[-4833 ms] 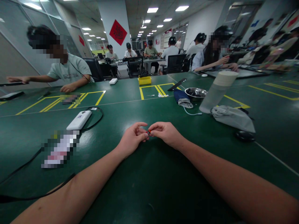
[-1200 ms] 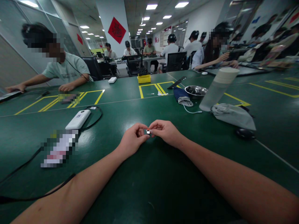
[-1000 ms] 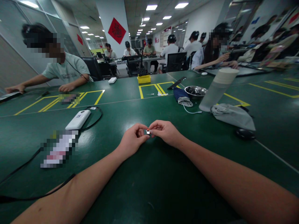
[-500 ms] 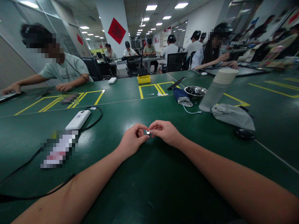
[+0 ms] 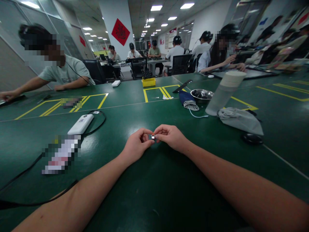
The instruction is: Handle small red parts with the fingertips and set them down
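Note:
A tiny orange and white object [image 5: 153,136] is pinched between both hands at the middle of the green table [image 5: 135,199]; its details are too small to make out. My left hand [image 5: 138,144] has its thumb and forefinger closed on the left side of it. On the other side, my right hand [image 5: 169,137] grips it with thumb and forefinger, the remaining fingers curled. The fingertips of the two hands nearly touch and partly cover the object. Both forearms come in from the lower corners of the view.
Left lie a white power bank [image 5: 80,124] with a black cable and a blurred flat item [image 5: 63,154]. Right stand a bottle [image 5: 224,93] and metal bowl [image 5: 202,95], near a grey pouch [image 5: 241,120] and black mouse [image 5: 252,138]. A yellow box [image 5: 148,82] sits ahead; people sit around.
The person at the far left has leaned and reached further left, drawing the other hand back from the table. My hands have stayed in place with the small object.

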`<state>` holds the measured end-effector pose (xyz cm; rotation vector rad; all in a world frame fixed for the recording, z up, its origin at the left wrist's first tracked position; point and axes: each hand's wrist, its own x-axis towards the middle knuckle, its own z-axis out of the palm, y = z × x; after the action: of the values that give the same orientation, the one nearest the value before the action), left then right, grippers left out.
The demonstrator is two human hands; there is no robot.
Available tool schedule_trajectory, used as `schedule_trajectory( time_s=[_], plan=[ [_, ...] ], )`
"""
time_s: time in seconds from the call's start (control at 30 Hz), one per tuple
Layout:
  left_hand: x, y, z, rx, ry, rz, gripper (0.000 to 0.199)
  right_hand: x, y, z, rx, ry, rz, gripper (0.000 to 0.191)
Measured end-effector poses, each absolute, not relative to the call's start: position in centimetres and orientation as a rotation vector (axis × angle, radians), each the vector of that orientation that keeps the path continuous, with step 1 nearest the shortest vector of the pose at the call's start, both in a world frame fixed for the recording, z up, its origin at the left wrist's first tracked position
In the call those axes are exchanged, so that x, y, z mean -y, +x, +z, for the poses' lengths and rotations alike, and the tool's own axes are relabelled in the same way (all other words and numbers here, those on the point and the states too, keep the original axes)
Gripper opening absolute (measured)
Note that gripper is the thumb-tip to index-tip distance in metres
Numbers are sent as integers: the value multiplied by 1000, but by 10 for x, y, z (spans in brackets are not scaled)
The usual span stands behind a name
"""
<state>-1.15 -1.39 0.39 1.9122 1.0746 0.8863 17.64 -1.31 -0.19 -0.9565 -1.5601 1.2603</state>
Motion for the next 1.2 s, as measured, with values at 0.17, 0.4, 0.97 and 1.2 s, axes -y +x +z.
schedule_trajectory(
  time_s=[0.17,0.4,0.97,1.2],
  plan=[
    [15,-11,4,-1081,1895,897,22,16,176,1,1547,-916,1329,17],
    [15,-11,2,-1085,1891,927,22,20,174,1,1524,-801,1508,29],
    [16,-10,3,-1008,1886,891,21,-7,238,16,1603,-1508,507,7],
    [17,-11,4,-1023,1936,837,18,-19,331,27,1435,-2229,64,17]
  ],
)
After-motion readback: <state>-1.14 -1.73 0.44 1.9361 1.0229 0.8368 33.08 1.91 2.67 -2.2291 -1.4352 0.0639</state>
